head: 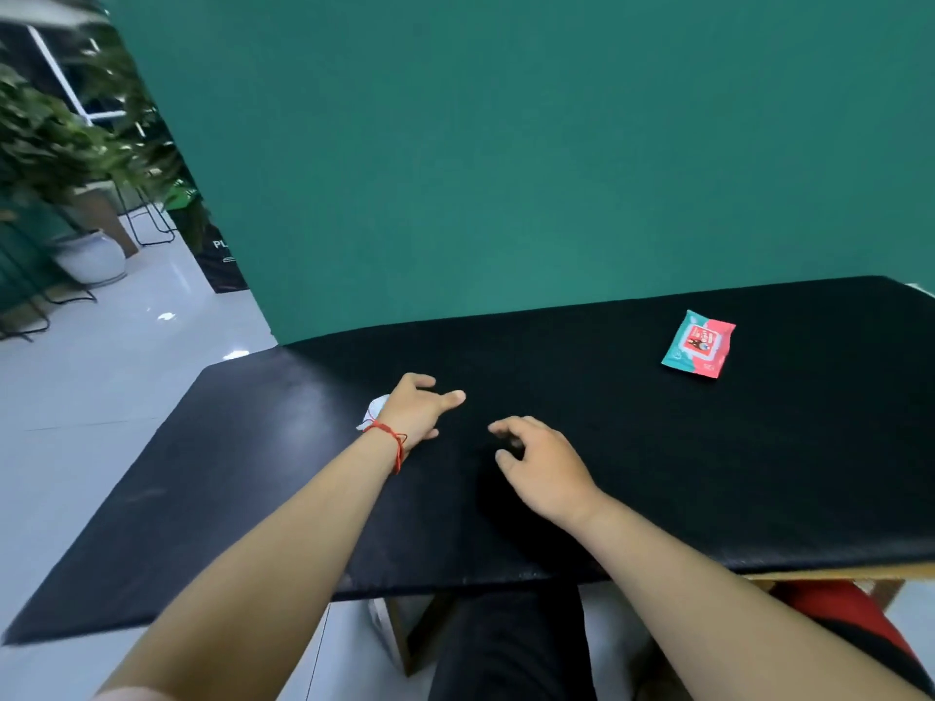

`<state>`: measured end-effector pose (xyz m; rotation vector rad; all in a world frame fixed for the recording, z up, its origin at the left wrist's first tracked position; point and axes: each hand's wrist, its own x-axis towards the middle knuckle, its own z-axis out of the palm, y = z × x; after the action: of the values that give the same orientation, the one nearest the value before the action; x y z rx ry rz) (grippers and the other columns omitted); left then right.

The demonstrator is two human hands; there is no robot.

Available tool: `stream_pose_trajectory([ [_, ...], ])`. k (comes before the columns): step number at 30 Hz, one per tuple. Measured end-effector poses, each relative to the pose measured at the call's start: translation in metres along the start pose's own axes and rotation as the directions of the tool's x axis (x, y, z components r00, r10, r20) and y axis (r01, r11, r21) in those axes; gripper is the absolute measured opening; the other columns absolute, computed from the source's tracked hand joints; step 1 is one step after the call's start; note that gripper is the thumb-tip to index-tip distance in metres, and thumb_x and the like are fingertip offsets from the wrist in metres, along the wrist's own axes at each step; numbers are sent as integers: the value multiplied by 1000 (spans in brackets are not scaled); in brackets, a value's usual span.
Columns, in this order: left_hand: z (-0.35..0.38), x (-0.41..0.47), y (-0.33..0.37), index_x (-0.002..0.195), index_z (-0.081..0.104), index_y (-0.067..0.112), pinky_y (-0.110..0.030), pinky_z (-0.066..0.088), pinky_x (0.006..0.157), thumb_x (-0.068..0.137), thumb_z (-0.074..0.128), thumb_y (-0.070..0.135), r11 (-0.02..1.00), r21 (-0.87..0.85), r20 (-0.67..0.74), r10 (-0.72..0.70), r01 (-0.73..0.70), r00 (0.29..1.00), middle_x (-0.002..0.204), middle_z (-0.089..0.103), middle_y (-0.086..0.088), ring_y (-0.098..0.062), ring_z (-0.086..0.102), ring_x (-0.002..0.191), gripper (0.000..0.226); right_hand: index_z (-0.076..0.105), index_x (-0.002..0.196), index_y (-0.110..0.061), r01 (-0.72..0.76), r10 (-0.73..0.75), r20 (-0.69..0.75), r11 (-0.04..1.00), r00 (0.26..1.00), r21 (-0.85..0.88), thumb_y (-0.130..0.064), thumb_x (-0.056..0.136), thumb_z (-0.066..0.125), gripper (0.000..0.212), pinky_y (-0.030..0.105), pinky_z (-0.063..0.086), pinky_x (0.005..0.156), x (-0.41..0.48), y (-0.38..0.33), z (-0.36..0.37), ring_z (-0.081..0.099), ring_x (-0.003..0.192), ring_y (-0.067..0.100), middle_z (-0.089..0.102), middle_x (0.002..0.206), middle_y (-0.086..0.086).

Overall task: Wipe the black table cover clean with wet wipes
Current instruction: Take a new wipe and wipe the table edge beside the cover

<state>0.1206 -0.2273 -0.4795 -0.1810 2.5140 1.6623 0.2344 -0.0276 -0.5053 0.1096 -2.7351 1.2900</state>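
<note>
Stroke | left hand [420,409] splayed, pressing wet wipe [373,411] (mostly hidden) | right hand [541,468] loose, empty | overlap passes toward 3 o'clock

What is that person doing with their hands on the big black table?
A person is cleaning the black table cover. Their left hand, the one with the red string bracelet, rests on a crumpled white wet wipe that peeks out beside it. The right hand holds nothing; its fingers are loosely bent, low over the cover. The pack of wet wipes lies farther back on the right, away from both hands.
</note>
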Motion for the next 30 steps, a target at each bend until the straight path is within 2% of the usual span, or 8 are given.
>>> stream_pose_trajectory([
  [3, -21, -30, -24, 128, 56, 26, -33, 62, 74, 74, 88, 50, 1000, -11, 4, 12, -12, 1000, 112, 68, 2, -13, 67, 106, 67, 63, 138, -36, 36, -34, 30, 997, 999, -67, -31, 100, 65, 38, 31, 48, 106, -13, -11, -6, 54, 125, 5, 59, 129, -21],
  [6, -35, -67, -43, 129, 53, 24, -33, 58, 81, 86, 85, 39, 1000, -13, 54, 21, -20, 998, 115, 67, 2, -14, 66, 109, 56, 54, 146, -41, 130, -81, 199, 960, 977, -247, -49, 94, 68, 55, 38, 46, 108, -38, -17, -2, 45, 136, 11, 52, 143, -21],
  [11, -58, -103, -88, 128, 55, 26, -31, 56, 89, 79, 92, 36, 983, 163, 90, 68, -82, 994, 118, 64, 1, -13, 67, 103, 62, 32, 162, -40, 363, -97, 453, 754, 886, -547, -67, 83, 72, 93, 50, 30, 122, -81, -9, 23, 28, 152, 21, 28, 168, -12],
  [14, -71, -122, -100, 130, 56, 29, -39, 58, 98, 74, 94, 39, 979, 188, 159, 52, -82, 986, 121, 62, 4, -15, 65, 111, 68, 28, 164, -37, 427, -133, 451, 631, 882, -648, -64, 89, 68, 89, 51, 31, 121, -87, -7, 34, 29, 153, 25, 25, 171, -8],
  [19, -83, -151, -104, 138, 50, 31, -29, 48, 105, 76, 93, 42, 926, 339, 275, 71, -165, 959, 133, 58, 11, -13, 57, 125, 76, 31, 163, -29, 476, -161, 459, 476, 874, -740, -52, 99, 62, 74, 51, 41, 110, -91, -11, 35, 41, 143, 29, 35, 165, -2],
  [22, -91, -160, -112, 147, 46, 29, -29, 44, 112, 76, 91, 45, 803, 523, 309, 133, -285, 942, 141, 53, 13, -11, 51, 132, 86, 35, 159, -23, 516, -195, 480, 402, 856, -756, -39, 99, 63, 68, 53, 47, 100, -94, -20, 36, 49, 131, 34, 44, 156, 4],
  [26, -111, -158, -136, 149, 40, 38, -39, 45, 113, 70, 81, 48, 405, 804, 317, 327, -435, 890, 148, 49, 11, -18, 48, 135, 89, 26, 161, -14, 548, -265, 483, 309, 835, -777, -15, 81, 82, 97, 55, 56, 82, -102, -26, 42, 56, 117, 40, 47, 153, 11],
  [30, -131, -158, -152, 162, 21, 34, -50, 31, 123, 89, 69, 22, 309, 926, 112, 328, -219, 938, 170, 25, 3, -29, 23, 157, 88, 2, 168, -16, 431, -197, 385, 329, 901, -840, -7, 81, 83, 118, 64, 51, 99, -103, -43, 36, 36, 144, 54, 17, 172, 18],
])
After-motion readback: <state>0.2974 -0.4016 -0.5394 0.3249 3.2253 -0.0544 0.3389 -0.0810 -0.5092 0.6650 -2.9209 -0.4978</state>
